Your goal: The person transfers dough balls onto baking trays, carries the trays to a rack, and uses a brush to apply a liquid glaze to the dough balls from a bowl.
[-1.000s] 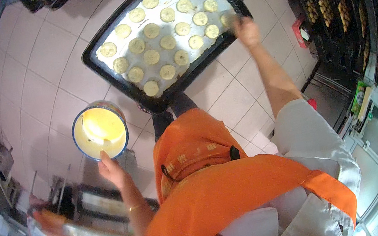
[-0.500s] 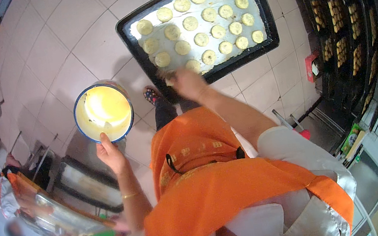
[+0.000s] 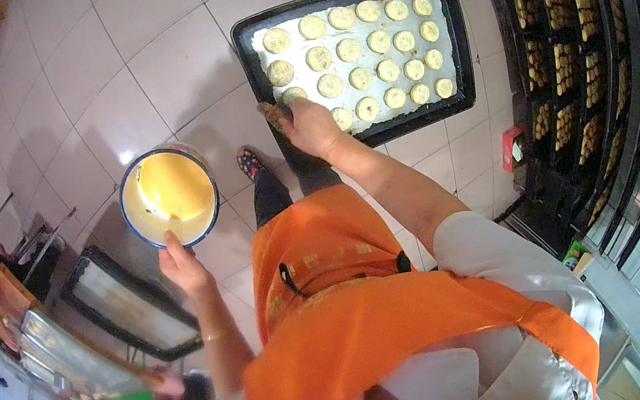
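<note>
My left hand (image 3: 182, 265) grips a white enamel mug (image 3: 159, 228) with a blue rim; the thumb lies over the rim. Yellow liquid, like beaten egg, pools inside, and the mug is tilted. My right hand (image 3: 313, 127) is closed at the near left corner of a dark baking tray (image 3: 377, 139). What looks like a pastry brush (image 3: 271, 114) sticks out of it, brown and partly hidden by the fingers. Rows of round pale dough pieces (image 3: 360, 78) lie on white paper in the tray. The hand covers part of the near row.
At the right stands a dark rack (image 3: 558, 62) with trays of browned pieces. A red box (image 3: 511, 149) sits beside it. At the left, another paper-lined tray (image 3: 128, 301) lies near a cluttered work table (image 3: 69, 357) with a blurred person. Tiles (image 3: 177, 63) cover the floor.
My right hand has drawn slightly up and left at the tray's corner. The tray and rack appear shifted in the view as my head turned. The mug stays in my left hand.
</note>
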A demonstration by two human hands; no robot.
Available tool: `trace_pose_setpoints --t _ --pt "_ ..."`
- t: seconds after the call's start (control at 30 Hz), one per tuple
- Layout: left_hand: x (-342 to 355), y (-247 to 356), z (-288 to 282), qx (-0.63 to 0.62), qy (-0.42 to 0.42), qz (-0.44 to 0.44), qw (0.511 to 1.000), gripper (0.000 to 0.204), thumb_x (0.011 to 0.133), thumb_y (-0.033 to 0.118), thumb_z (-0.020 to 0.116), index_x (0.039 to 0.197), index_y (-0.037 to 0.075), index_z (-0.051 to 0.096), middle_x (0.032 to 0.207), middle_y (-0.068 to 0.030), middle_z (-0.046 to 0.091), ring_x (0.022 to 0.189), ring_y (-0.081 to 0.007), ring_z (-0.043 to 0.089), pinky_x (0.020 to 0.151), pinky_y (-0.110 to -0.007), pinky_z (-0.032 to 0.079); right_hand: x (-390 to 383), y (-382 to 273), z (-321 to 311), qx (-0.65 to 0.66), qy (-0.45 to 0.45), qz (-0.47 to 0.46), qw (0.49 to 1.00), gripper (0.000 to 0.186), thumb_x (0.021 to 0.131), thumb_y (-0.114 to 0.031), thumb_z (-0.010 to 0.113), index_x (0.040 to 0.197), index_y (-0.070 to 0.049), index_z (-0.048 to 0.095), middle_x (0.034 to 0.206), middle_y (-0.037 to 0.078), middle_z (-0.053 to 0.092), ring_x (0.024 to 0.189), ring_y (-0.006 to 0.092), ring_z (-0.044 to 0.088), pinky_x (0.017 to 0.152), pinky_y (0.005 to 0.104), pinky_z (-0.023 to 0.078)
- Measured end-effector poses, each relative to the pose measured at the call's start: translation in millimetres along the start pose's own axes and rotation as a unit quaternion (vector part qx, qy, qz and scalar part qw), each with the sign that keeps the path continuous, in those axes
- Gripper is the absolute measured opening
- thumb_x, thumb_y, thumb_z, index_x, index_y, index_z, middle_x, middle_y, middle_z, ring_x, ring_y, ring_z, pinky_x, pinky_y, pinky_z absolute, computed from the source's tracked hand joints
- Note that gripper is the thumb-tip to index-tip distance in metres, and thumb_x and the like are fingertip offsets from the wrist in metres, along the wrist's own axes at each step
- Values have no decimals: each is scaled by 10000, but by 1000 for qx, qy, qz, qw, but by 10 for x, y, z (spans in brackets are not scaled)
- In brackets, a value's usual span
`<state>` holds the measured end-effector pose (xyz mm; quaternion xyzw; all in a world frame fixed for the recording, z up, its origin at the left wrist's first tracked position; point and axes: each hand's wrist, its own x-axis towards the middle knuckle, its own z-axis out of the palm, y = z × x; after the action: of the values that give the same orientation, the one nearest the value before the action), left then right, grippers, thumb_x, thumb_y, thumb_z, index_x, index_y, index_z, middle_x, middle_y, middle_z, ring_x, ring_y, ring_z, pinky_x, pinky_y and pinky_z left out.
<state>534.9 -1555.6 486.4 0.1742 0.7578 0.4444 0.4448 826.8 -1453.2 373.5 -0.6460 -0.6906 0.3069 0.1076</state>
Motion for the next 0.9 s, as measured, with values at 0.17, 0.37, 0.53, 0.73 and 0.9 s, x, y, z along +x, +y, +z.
trace_pose_setpoints --t 0.17,0.37,0.53,0.73,0.9 --pt "-18 11 48 9 26 0 1000 261 967 251 497 978 22 621 733 56 566 557 0 382 491 -189 245 531 1156 -891 -127 55 203 969 283 832 -298 601 804 -22 656 818 179 668 731 317 660 638 427 530" --pt "-20 -6 73 -41 27 19 999 300 967 239 502 1052 -31 602 848 -11 602 670 -38 479 552 -197 336 815 1206 -1048 -144 118 184 965 293 851 -277 562 765 -11 646 776 201 654 690 346 641 631 430 526" --pt "-65 94 80 -18 -4 18 1000 353 961 253 514 1109 -61 569 940 -76 620 764 -111 541 623 -245 408 894 -29 -198 15 -33 25 999 345 885 -300 515 867 27 623 782 237 629 767 406 622 736 457 516" --pt "-186 268 220 -6 46 9 999 351 935 294 573 987 -52 596 882 -109 619 757 -148 562 640 -271 443 1122 977 -1295 -10 68 194 979 375 865 -339 550 827 19 656 805 234 651 775 374 642 723 432 522" --pt "-271 462 283 42 33 -8 999 298 933 277 567 897 -19 568 833 -66 580 725 -130 519 623 -278 409 691 2306 -2414 -266 171 273 909 309 836 -341 585 844 -44 673 839 182 666 786 324 661 699 416 541"
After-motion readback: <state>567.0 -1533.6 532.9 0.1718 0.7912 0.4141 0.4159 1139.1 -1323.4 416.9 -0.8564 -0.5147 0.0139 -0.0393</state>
